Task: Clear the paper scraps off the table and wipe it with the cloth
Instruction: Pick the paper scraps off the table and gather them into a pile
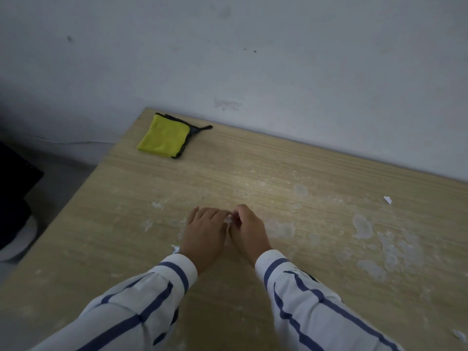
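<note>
Wooden table (253, 158), both hands' fingers pinching white paper scrap (229, 220), folded yellow cloth (164, 139) far corner

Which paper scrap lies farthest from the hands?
The small white scrap far out on the right of the table, alone near the wall. The other visible scraps lie between the hands or beside the left wrist.

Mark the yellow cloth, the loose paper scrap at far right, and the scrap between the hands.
yellow cloth (164, 140), head view, centre of the folded yellow face.
loose paper scrap (387, 199), head view, its middle.
scrap between the hands (229, 220), head view, the white bit showing.
</note>
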`<state>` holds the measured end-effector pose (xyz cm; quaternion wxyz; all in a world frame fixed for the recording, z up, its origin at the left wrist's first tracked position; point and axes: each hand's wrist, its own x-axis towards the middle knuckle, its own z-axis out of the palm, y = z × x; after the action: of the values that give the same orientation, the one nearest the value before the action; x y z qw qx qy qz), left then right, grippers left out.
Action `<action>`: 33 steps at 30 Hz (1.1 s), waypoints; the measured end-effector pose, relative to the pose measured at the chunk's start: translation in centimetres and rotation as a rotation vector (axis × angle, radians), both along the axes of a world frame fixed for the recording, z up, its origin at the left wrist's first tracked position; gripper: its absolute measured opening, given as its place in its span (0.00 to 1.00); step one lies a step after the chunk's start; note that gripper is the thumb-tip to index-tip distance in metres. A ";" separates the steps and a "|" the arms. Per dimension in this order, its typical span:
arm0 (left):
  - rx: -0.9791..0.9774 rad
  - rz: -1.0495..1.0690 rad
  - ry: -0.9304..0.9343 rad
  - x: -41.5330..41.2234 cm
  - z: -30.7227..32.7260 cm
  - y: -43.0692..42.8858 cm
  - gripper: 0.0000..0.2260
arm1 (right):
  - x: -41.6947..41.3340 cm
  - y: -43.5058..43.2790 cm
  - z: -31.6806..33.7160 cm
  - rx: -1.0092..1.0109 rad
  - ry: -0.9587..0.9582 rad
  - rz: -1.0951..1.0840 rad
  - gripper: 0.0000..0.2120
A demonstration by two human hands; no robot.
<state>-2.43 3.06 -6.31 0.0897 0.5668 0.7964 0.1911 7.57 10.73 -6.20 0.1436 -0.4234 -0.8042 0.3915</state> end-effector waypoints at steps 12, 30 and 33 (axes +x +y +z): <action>-0.155 0.028 -0.140 -7.4 -1.2 -7.2 0.11 | -5.4 -7.7 -1.2 0.036 -0.103 0.131 0.05; -0.085 -0.088 -0.035 -5.4 -0.6 -6.7 0.19 | -2.1 -8.3 -1.6 0.219 -0.245 -0.012 0.17; -0.055 -0.173 -0.053 -3.2 -0.4 -6.0 0.21 | -0.1 -8.1 -1.3 0.190 -0.317 -0.074 0.27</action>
<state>-5.63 -2.92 -6.72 0.1422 0.6254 0.7468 0.1758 7.43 2.62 -7.49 0.0688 -0.4935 -0.8341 0.2365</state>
